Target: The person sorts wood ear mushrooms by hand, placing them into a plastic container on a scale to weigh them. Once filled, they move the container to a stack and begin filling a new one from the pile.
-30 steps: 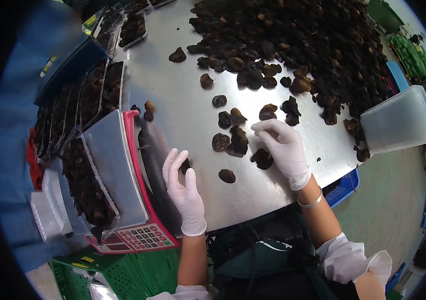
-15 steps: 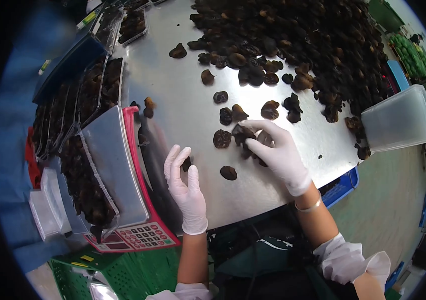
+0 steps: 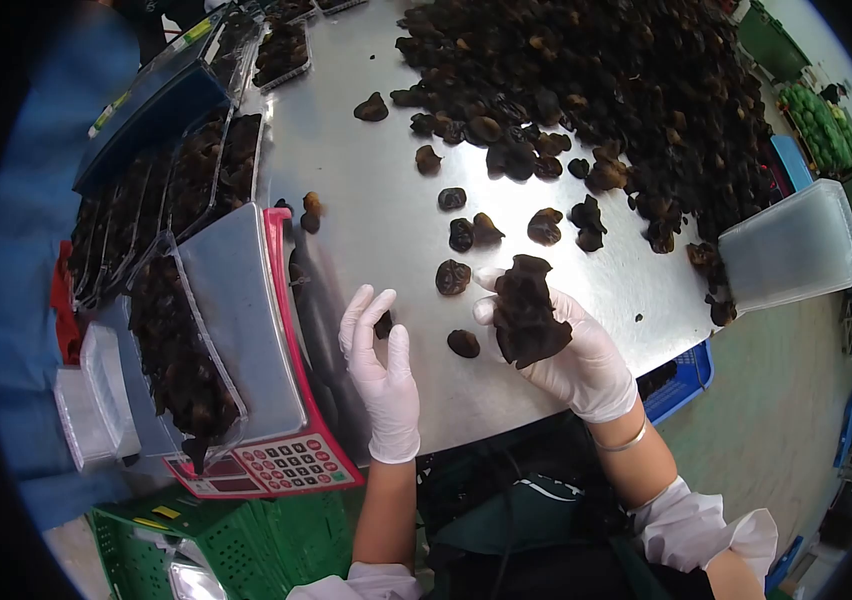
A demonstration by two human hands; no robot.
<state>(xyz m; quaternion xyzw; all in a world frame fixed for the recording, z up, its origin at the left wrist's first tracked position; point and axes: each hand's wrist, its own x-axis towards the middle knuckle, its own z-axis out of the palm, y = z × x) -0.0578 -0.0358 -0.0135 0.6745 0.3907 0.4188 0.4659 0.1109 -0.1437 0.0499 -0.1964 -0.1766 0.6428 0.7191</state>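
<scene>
A large, dark wood ear mushroom (image 3: 531, 315) is lifted over the near part of the table, with my right hand (image 3: 591, 370) in a white glove closed around it, its underside turned to me. To the left, my gloved left hand (image 3: 382, 385) hovers with its fingers apart and nothing in it. A small dark mushroom piece (image 3: 383, 325) shows just behind its fingers. Between my hands lies a single round wood ear (image 3: 463, 344). Several more loose pieces, among them a wrinkled wood ear (image 3: 453, 278), are scattered farther back on the metal table (image 3: 346, 170).
A big heap of wood ears (image 3: 586, 70) covers the far right. At left, a pink-edged scale (image 3: 231, 290) bears a filled clear tray (image 3: 213, 350); filled trays (image 3: 196, 175) stand behind it. A translucent tub (image 3: 796, 245) sits at the right edge, a blue crate (image 3: 681, 385) below.
My right hand has raised the mushroom off the table and turned it over, moving slightly toward me. My left hand stays nearly in place, still open. The view has shifted slightly.
</scene>
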